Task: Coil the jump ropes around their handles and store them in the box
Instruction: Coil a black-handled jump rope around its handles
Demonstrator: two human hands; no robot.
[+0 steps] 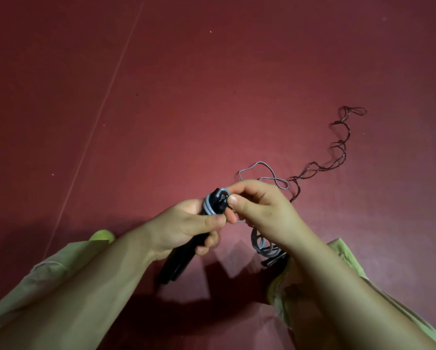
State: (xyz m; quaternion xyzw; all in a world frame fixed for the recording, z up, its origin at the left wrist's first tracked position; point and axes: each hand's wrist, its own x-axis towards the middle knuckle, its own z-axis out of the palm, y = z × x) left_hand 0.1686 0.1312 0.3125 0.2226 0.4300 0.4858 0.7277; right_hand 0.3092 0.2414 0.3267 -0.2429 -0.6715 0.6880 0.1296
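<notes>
Grey jump rope [262, 173] loops around black handles [184, 251].

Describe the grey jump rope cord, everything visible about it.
The grey cord is thin, smooth and plastic-looking. A few turns sit wound round the top of the black handles, which the left hand grips. The right hand pinches the cord beside those turns. Beyond it, the loose length lies in wavy loops on the red floor, near a darker rope. More grey coils show below the right wrist; whether they belong to this cord is unclear.
</notes>
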